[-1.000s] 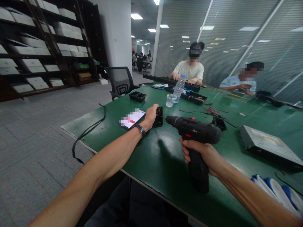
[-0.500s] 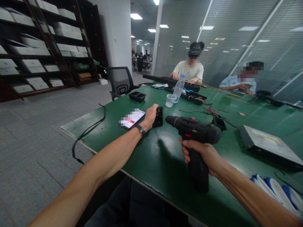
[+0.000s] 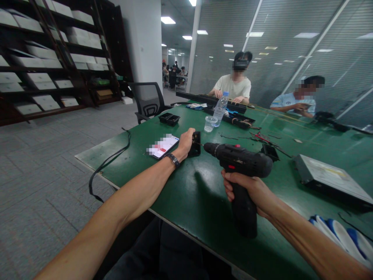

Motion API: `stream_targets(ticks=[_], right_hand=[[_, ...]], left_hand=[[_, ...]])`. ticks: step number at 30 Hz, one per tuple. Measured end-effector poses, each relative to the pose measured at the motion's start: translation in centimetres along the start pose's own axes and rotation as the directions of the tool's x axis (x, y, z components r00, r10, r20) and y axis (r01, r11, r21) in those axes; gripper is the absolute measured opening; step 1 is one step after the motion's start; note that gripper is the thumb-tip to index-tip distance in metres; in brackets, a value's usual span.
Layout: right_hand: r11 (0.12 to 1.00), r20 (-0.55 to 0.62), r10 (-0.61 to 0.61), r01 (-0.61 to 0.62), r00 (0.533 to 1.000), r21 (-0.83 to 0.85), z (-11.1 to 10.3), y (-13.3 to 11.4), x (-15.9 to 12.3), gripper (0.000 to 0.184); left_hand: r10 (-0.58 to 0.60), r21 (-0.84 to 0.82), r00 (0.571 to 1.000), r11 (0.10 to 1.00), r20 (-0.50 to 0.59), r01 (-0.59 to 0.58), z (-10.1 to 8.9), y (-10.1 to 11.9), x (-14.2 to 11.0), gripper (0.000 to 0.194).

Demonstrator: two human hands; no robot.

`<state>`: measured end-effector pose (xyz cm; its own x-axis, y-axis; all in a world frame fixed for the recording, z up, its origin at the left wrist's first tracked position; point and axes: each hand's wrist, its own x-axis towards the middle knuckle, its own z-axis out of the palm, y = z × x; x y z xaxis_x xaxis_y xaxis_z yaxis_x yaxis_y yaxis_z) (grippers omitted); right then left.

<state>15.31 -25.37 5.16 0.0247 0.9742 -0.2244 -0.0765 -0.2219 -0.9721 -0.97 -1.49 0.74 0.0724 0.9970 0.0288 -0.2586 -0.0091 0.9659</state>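
The drill [image 3: 247,159], black with small red parts, was held over the tabletop [image 3: 177,186], its body nearly level and its handle [image 3: 244,212] pointing down. Its thin bit [image 3: 201,145] pointed left at the open side of the black box [image 3: 197,150], which stood on edge, partly hidden. Contact between bit and box was unclear.

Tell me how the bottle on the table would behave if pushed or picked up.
The bottle would probably tip easily, being tall and narrow. Its round shape suggests it might roll once down. Its see-through sides look like thin plastic, so they may give when squeezed.
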Motion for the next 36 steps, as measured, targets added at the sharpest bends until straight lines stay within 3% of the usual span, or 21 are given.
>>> stream_targets(ticks=[36], right_hand=[[1.0, 0.025, -0.011, 0.01, 1.0, 0.023, -0.27, 0.35, 0.2, 0.044]], left_hand=[[0.011, 0.019, 1.0, 1.0, -0.016, -0.011, 0.1, 0.07, 0.02, 0.034]])
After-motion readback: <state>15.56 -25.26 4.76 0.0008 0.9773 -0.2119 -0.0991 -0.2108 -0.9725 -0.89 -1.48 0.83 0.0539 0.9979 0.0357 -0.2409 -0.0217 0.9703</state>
